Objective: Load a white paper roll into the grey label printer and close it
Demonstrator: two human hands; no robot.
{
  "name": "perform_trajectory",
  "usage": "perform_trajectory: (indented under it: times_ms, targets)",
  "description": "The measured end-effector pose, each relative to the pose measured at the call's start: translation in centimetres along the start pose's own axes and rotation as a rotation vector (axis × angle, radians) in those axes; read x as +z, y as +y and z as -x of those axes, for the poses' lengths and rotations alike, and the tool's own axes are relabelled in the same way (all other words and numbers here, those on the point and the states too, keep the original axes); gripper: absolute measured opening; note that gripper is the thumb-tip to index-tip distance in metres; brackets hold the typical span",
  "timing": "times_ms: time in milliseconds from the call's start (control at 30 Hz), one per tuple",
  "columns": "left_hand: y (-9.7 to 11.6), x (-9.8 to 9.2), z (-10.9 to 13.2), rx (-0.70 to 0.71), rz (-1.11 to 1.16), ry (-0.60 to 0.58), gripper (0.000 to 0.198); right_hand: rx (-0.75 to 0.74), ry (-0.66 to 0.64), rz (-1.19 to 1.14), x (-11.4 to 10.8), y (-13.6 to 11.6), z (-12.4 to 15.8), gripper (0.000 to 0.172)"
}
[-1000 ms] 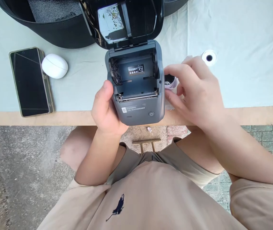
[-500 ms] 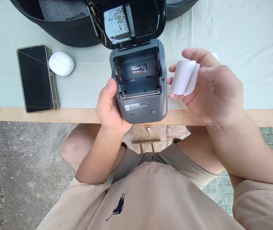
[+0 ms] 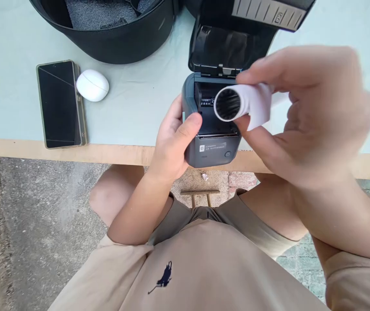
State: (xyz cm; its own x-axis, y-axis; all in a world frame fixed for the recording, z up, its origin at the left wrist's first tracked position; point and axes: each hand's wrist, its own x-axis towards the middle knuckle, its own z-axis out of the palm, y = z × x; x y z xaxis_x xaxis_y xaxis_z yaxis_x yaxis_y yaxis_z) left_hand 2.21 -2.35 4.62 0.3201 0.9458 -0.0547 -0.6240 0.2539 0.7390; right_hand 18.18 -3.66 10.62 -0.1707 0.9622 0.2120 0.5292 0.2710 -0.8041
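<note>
My left hand [image 3: 175,138] grips the left side of a dark grey label printer [image 3: 212,153], thumb over its near rim. The printer's black lid [image 3: 220,47] stands raised at the back, and the paper bay is exposed. Between the thumb and fingers of my right hand [image 3: 311,112] is a white paper roll [image 3: 258,103], its hollow core facing left and its loose end hanging down. The roll is in front of the right part of the bay and hides it. Whether it touches the printer I cannot tell. Motion blurs the back of my right hand.
A black phone [image 3: 60,103] in a clear case lies on the left of the cloth-covered table [image 3: 133,103], with a white oval case [image 3: 93,85] against it. Behind stands an unzipped black bag [image 3: 123,45] with grey foam inside. The wooden table edge [image 3: 120,153] runs in front.
The paper roll has come left, from beside the printer to in front of its bay, and its core now shows. The printer has shifted right and turned, with my left thumb higher on it.
</note>
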Motion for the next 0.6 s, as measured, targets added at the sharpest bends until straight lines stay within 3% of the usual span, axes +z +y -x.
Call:
perform_trajectory:
  times_ms: [67,133,333,433,600]
  targets:
    - [0.0,0.0,0.1,0.008,-0.045,0.018,0.022,-0.148,0.029,0.375,0.3,-0.1,-0.1,0.040]
    - [-0.1,0.0,0.1,0.000,-0.082,0.036,0.025,-0.180,0.042,0.549,0.5,-0.1,-0.3,0.030]
    - [-0.1,-0.2,0.3,-0.002,-0.092,0.035,0.031,-0.127,-0.003,0.633,1.3,0.3,-1.2,0.007]
    - [0.0,-0.2,0.3,-0.005,-0.085,0.016,0.029,-0.188,-0.034,0.567,1.4,0.7,-1.4,0.006]
    - [0.2,-0.1,0.2,-0.017,-0.033,0.017,0.027,-0.306,0.049,0.564,1.2,1.0,-0.9,0.009]
